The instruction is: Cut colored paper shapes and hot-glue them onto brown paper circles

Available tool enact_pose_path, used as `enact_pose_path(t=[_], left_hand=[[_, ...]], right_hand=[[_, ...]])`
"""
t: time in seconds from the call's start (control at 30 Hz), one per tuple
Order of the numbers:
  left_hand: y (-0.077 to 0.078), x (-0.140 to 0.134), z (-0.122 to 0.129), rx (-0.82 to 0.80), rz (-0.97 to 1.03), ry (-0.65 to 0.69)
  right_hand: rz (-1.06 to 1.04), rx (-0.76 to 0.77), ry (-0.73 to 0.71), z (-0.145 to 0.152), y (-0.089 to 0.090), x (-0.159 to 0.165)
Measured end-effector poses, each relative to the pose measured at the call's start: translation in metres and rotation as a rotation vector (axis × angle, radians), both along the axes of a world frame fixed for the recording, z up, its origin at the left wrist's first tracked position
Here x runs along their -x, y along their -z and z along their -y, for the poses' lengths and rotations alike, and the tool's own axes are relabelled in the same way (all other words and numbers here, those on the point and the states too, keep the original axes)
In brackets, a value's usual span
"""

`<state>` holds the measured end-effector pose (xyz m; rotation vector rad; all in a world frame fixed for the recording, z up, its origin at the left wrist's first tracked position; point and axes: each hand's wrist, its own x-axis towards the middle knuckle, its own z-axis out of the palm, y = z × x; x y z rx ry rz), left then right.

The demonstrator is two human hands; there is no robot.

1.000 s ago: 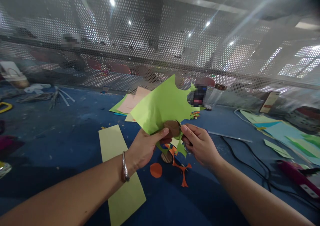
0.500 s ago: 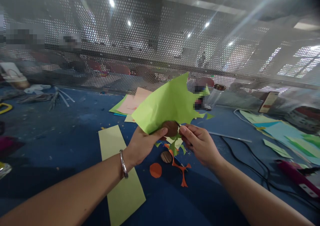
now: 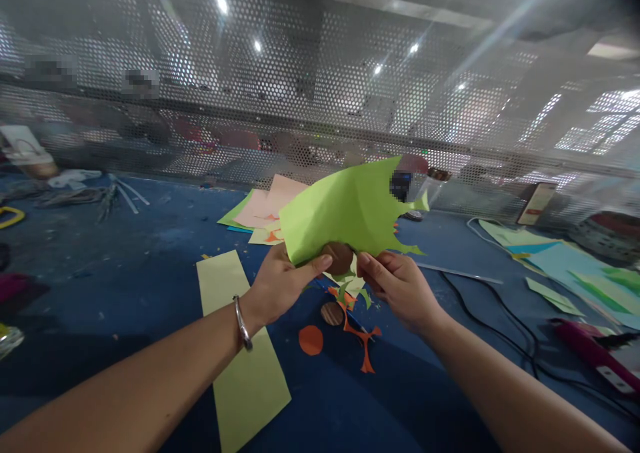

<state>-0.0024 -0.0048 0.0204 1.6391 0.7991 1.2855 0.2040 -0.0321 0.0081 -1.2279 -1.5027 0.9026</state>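
A bright green sheet of paper [image 3: 345, 206], ragged along its right side, is held up above the table. My left hand [image 3: 277, 283], with a bracelet at the wrist, is closed on its lower left edge, thumb pressing a round brown disc [image 3: 340, 258] against the paper. Beside the disc, my right hand [image 3: 395, 283] is pinched at the paper's lower edge; a small dark bit shows at its fingertips, too little to name. Below lie a wood-grained disc [image 3: 332, 313], an orange paper circle [image 3: 311, 340], orange paper scraps [image 3: 367, 346] and green cuttings.
A long pale yellow-green paper strip [image 3: 250, 379] lies under my left forearm. Behind are stacked papers [image 3: 255, 207] and a perforated metal screen [image 3: 300, 106]. To the right are more coloured papers [image 3: 560, 266], black cables [image 3: 495, 329] and a magenta power strip [image 3: 595, 356].
The green sheet has swung to the right and tipped lower, its top edge now curling over. Both hands stay near the same place, with the brown disc still under my left thumb.
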Motion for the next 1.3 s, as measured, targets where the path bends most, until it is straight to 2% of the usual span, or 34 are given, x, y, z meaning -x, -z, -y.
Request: enact_pose_path(t=[0.23, 0.4, 0.73, 1.07, 1.17, 1.3], left_hand=[[0.003, 0.003, -0.004, -0.013, -0.046, -0.014], [0.004, 0.003, -0.006, -0.064, -0.023, 0.029], [0.010, 0.002, -0.010, -0.067, 0.076, 0.124], [0.013, 0.001, -0.010, -0.068, 0.066, 0.092], [0.011, 0.001, -0.009, -0.075, 0.073, 0.076], [0.008, 0.003, -0.010, -0.087, 0.039, -0.027]], right_hand=[[-0.065, 0.081, -0.002, -0.001, 0.003, 0.001], [-0.068, 0.081, -0.011, -0.001, 0.003, 0.002], [-0.069, 0.066, -0.013, 0.002, 0.001, 0.003], [-0.086, 0.027, -0.031, 0.000, 0.000, 0.002], [-0.120, 0.057, -0.039, 0.002, -0.002, 0.004], [-0.179, 0.154, -0.092, 0.002, -0.004, 0.005]])
